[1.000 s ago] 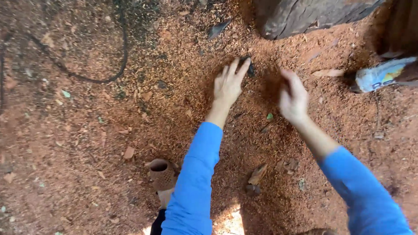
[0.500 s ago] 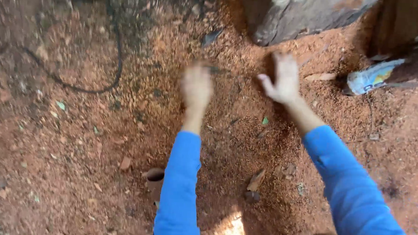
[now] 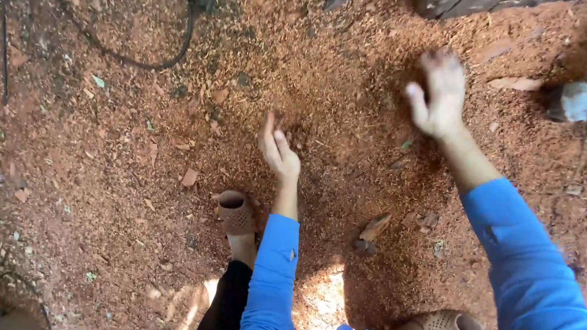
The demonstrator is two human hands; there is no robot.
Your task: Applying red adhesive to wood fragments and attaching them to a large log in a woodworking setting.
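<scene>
Sweeping sawdust [image 3: 322, 88], left hand [image 3: 278, 151] open in it, right hand [image 3: 439, 95] open above.

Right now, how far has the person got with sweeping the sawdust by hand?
Done: a thick sawdust layer lies heaped ahead of the hands. In hand: the left hand rakes through it, and the right hand is lifted, open. Left: loose wood chips and thin sawdust toward the cable.

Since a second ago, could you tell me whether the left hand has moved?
Yes. The left hand has pulled back toward the person, away from the dark log at the top and closer to the brown perforated shoe.
</scene>
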